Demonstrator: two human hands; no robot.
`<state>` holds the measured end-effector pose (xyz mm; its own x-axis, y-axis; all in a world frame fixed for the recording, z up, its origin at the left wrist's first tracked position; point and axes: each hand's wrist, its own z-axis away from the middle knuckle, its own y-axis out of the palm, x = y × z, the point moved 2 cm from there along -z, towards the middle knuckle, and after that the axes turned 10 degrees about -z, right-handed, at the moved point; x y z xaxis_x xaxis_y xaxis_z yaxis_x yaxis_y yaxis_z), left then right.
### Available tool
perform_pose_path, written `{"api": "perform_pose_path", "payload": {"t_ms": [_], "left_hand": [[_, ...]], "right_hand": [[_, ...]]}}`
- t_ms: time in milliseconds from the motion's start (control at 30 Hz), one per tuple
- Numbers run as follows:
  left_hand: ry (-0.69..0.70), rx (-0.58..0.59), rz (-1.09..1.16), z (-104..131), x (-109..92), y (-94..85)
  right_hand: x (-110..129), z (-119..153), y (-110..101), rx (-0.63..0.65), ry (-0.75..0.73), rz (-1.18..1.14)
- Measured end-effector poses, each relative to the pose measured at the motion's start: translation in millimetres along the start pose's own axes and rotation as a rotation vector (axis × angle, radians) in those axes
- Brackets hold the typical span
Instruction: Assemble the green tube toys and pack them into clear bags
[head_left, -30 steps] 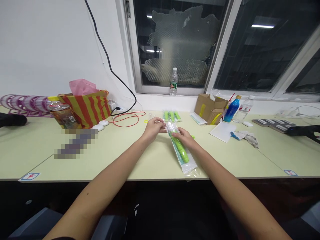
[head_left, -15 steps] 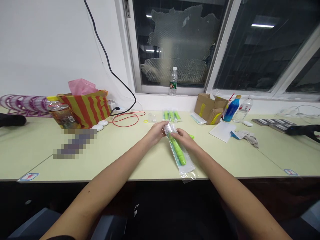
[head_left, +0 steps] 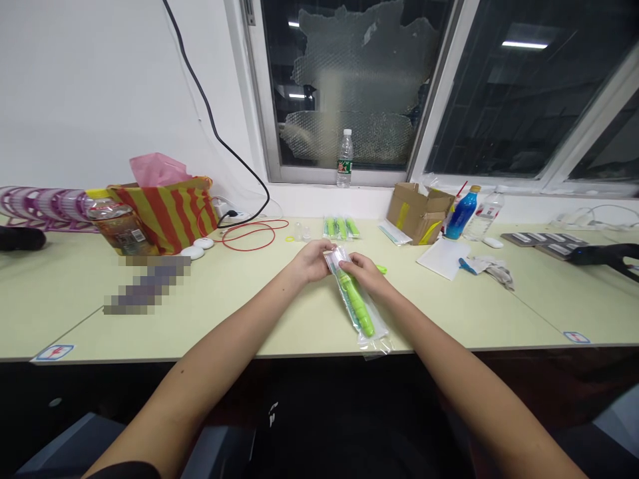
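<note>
A clear plastic bag (head_left: 378,324) with a light green, ridged handle-shaped item (head_left: 360,311) in it lies slanted between my hands, over the table's front part. A white and teal card shows beside the green item; its exact kind I cannot tell. My left hand (head_left: 313,261) is closed at the bag's upper left end, its fingertips partly hidden behind it. From the right, my right hand (head_left: 365,271) pinches the upper part, thumb on top. A small bright green piece (head_left: 381,269) sticks out just behind my right hand. Several similar green packs (head_left: 341,227) lie farther back.
An open cardboard box (head_left: 417,211), a blue bottle (head_left: 462,214) and a clear bottle (head_left: 485,216) stand back right. Gloves (head_left: 489,270) and white paper (head_left: 443,259) lie before them. On the left are a striped bag (head_left: 172,216), a drink bottle (head_left: 120,226) and a red cable (head_left: 249,247).
The camera view has shifted slightly. The bag's upper end has turned a little, with my right thumb now nearer to that end. Both hands stay on the bag.
</note>
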<state>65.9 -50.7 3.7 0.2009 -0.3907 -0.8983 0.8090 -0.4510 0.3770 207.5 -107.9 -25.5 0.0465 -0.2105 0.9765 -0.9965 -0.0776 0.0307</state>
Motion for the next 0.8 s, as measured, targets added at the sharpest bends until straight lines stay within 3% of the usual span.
{"api": "perform_pose_path", "payload": {"t_ms": [133,267,367,500,800], "left_hand": [[0.032,0.025,-0.006,-0.5,0.7,3.3],[0.262,-0.059,-0.154,-1.6,1.6,4.9],[0.374,-0.103,-0.268,-3.6,5.5,2.5],[0.346,-0.107,-0.249,-2.2,12.8,-0.7],[0.347,-0.123,-0.241,5.2,16.2,5.3]], "right_hand": [[0.5,-1.2,-0.1,-0.05,-0.008,-0.034],[0.1,-2.6,-3.5,-0.171,-0.033,-0.115],[0.7,-1.1,-4.6,-0.164,0.048,-0.166],[4.0,0.4,-6.3,-0.157,0.121,-0.23],[2.1,-7.8,-18.0,-0.276,-0.003,-0.21]]}}
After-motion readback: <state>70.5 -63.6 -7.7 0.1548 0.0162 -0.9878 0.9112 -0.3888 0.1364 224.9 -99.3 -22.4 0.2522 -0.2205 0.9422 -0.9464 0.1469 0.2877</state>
